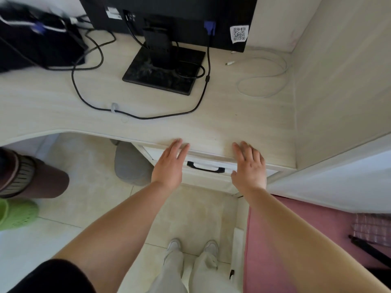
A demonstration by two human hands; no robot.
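My left hand [169, 163] and my right hand [249, 166] reach forward with straight fingers, palms down, fingertips at the front edge of a pale wooden desk [211, 130]. Neither hand holds anything. Between them, just under the desk edge, a white drawer [203, 176] shows its black handle [205, 167]. The left hand lies left of the handle, the right hand to its right. Whether the fingertips touch the desk edge is unclear.
On the desk stand a black monitor [169, 15] on a square base [165, 70], black cables [148, 117], a white cable [264, 81] and a black box [38, 43] at the back left. A wall panel [338, 81] closes the right side. Another person's leg [31, 178] and green shoe [17, 214] are at the left.
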